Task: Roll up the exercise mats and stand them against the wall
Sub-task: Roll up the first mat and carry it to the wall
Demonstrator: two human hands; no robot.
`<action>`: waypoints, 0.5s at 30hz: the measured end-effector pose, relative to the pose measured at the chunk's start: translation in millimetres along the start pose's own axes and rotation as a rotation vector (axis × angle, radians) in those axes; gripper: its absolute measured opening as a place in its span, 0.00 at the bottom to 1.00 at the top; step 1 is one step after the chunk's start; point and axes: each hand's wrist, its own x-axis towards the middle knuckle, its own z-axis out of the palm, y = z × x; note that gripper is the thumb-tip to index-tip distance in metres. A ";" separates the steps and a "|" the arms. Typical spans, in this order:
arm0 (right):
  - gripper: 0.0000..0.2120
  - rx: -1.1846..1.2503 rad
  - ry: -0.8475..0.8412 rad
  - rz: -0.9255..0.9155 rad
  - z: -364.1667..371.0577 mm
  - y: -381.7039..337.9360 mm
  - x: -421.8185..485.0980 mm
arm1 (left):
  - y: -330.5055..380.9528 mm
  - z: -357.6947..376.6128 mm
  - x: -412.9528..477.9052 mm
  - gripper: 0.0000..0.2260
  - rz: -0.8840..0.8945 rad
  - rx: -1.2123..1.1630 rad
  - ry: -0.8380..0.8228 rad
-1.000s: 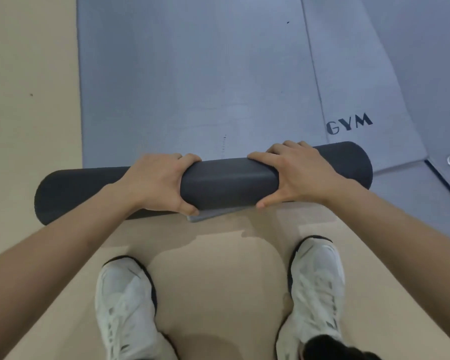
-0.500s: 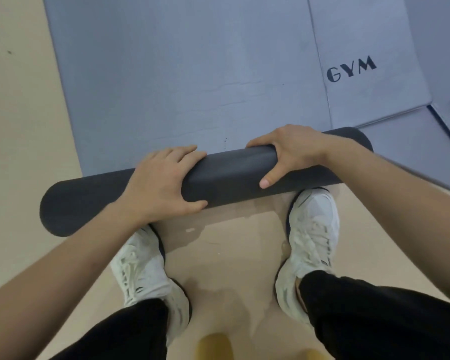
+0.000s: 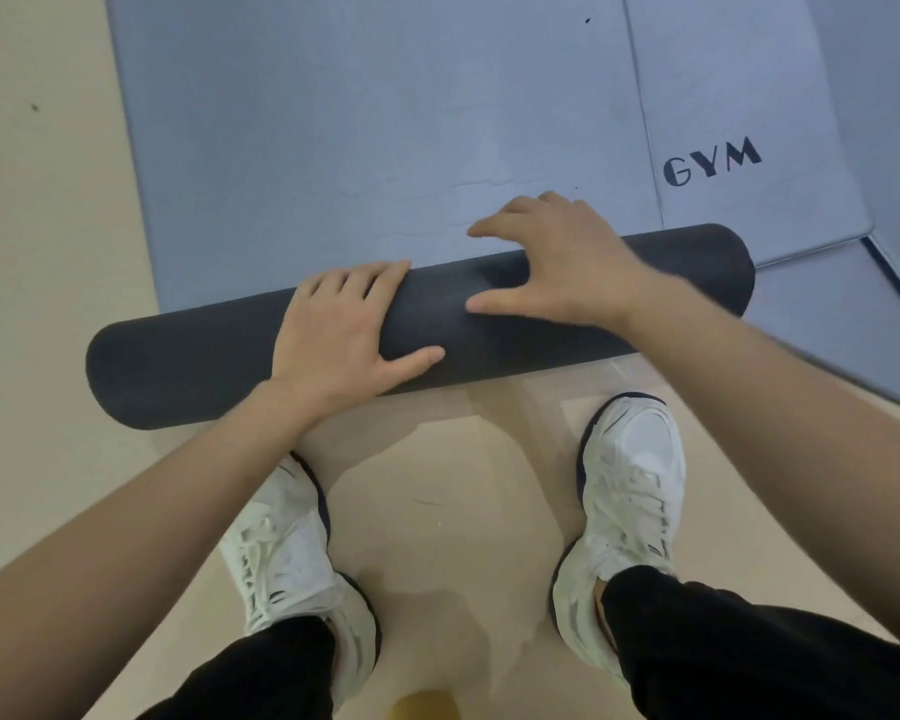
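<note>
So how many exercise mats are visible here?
3, possibly more out of frame: the partly rolled mat under both hands, the GYM mat to its right, and another mat beneath it at right.

Ahead of my roll (image 3: 188,376), flat mat (image 3: 359,122) lies bare; a GYM mat (image 3: 739,96) borders right, my shoes (image 3: 630,485) crowd behind.

One legible marking is observed: the word "GYM" (image 3: 712,161), printed in dark capital letters and slanting slightly upward to the right. It stands on the near corner of a flat grey-blue mat (image 3: 739,96) in the upper right of the frame, beside the wider mat being rolled. No other text, brand, number or sign can be read anywhere in view, including on the shoes.
</note>
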 end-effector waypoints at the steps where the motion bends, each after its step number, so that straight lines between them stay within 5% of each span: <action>1: 0.38 0.021 0.111 -0.046 12.5 -9.0 -4.1 | -5.3 -5.1 10.1 0.43 -0.015 -0.039 -0.053; 6: 0.29 -0.107 0.601 -0.109 73.9 -23.1 -23.8 | -37.3 -20.2 62.3 0.39 -0.100 -0.324 -0.307; 11: 0.34 -0.310 0.529 -0.090 89.8 -8.5 -26.8 | -44.3 -26.2 80.4 0.41 -0.118 -0.417 -0.348; 15: 0.35 -0.364 0.534 -0.101 90.7 1.1 -17.8 | -37.2 -24.0 71.0 0.38 -0.092 -0.243 -0.140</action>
